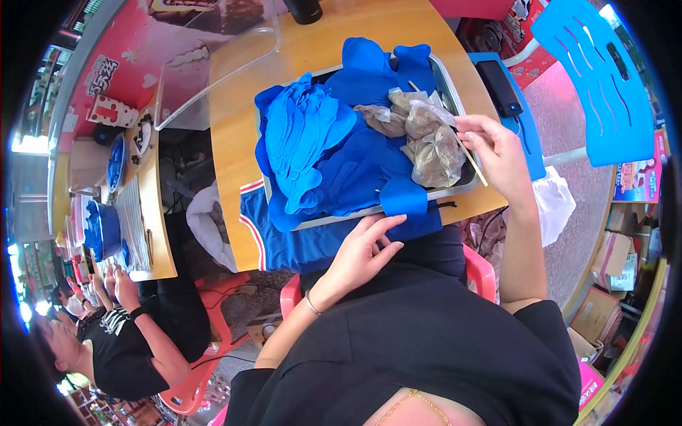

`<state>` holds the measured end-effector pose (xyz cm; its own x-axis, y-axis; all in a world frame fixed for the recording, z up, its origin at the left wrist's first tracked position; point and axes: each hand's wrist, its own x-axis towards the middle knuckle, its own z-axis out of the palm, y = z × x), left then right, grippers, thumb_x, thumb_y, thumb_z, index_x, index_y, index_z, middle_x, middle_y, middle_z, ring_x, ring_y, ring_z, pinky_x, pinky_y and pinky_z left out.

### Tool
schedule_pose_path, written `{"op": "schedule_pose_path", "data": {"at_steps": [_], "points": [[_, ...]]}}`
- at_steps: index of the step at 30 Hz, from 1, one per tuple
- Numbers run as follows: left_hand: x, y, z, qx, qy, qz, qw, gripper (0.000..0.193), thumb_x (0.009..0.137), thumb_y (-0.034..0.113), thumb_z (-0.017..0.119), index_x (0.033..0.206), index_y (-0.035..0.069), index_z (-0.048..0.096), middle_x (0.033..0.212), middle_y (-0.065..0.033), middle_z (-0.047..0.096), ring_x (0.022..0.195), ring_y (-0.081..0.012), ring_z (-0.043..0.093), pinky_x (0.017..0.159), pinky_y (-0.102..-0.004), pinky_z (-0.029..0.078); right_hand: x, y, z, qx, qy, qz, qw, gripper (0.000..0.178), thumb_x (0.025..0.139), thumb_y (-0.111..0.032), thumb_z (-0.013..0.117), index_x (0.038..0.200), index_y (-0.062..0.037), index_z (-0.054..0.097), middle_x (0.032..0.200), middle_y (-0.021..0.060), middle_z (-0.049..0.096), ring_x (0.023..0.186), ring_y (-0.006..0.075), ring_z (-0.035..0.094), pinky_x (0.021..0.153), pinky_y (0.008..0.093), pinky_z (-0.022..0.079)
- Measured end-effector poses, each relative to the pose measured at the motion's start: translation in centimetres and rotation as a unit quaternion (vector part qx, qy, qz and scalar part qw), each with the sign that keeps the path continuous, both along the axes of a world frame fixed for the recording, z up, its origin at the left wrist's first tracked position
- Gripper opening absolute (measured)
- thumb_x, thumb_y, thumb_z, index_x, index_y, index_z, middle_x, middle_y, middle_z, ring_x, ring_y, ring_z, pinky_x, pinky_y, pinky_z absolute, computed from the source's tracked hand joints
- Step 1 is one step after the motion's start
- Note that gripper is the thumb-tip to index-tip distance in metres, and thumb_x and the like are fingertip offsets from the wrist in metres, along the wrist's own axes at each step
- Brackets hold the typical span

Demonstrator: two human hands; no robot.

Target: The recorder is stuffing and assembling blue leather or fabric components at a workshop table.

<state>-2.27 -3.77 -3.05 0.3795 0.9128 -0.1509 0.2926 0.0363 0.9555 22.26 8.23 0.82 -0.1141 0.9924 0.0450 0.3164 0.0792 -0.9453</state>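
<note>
A metal tray in front of me holds a heap of overlapping blue petal-shaped fabric pieces and several crumpled clear plastic bags with brownish contents. At the tray's right side my right hand is closed, thumb and fingertips pinched at a thin wooden stick beside the bags. My left hand is open near the front edge, thumb and index finger apart. Its index fingertip meets a flat blue fabric piece hanging over the tray's rim.
Dark blue cloth with striped trim lies under the tray's front. A phone rests on a blue chair seat, right of the wooden table. At left, another person sits by a table with a blue container. A black cup stands at the back.
</note>
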Motion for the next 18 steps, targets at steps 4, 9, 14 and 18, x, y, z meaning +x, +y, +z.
{"op": "schedule_pose_path", "data": {"at_steps": [4,9,14,18], "points": [[0.3,0.4,-0.5,0.016,0.005,0.005,1.0,0.038,0.081,0.001,0.064,0.118,0.006,0.057,0.105,-0.0085,0.054,0.075,-0.0095,0.058,0.062,-0.0207,0.047,0.4,-0.8,0.7,0.004,-0.012,-0.039,0.999,0.012,0.085,-0.003,0.059,0.094,0.0034,0.064,0.08,0.0048,0.067,0.077,0.0075,0.063,0.07,0.0208,0.049],[1.0,0.3,-0.9,0.066,-0.027,0.062,0.996,0.02,0.08,0.0,0.065,0.1,0.002,0.064,0.084,-0.0064,0.059,0.065,-0.0116,0.057,0.055,-0.0217,0.045,1.0,-1.5,0.9,-0.023,-0.003,-0.095,0.995,0.008,0.085,-0.006,0.064,0.087,0.002,0.064,0.075,0.0027,0.065,0.071,0.0053,0.061,0.065,0.019,0.047],[0.3,0.2,0.1,0.1,-0.069,0.088,0.989,0.015,0.078,-0.004,0.065,0.092,0.002,0.067,0.077,-0.0058,0.06,0.064,-0.0113,0.057,0.054,-0.0213,0.044,-0.2,-2.1,0.2,0.093,0.01,-0.08,0.992,0.015,0.088,-0.014,0.062,0.091,0.0003,0.064,0.075,0.0031,0.064,0.072,0.0064,0.06,0.065,0.0194,0.047],[-1.2,0.3,2.2,0.171,-0.094,0.087,0.977,0.018,0.074,-0.007,0.067,0.089,0.004,0.068,0.072,-0.0036,0.06,0.06,-0.0099,0.053,0.051,-0.0217,0.039,-1.9,-3.7,-0.3,-0.014,0.104,0.091,0.99,0.032,0.096,-0.031,0.048,0.103,-0.0034,0.062,0.079,0.004,0.064,0.073,0.0092,0.06,0.066,0.0222,0.048]]}}
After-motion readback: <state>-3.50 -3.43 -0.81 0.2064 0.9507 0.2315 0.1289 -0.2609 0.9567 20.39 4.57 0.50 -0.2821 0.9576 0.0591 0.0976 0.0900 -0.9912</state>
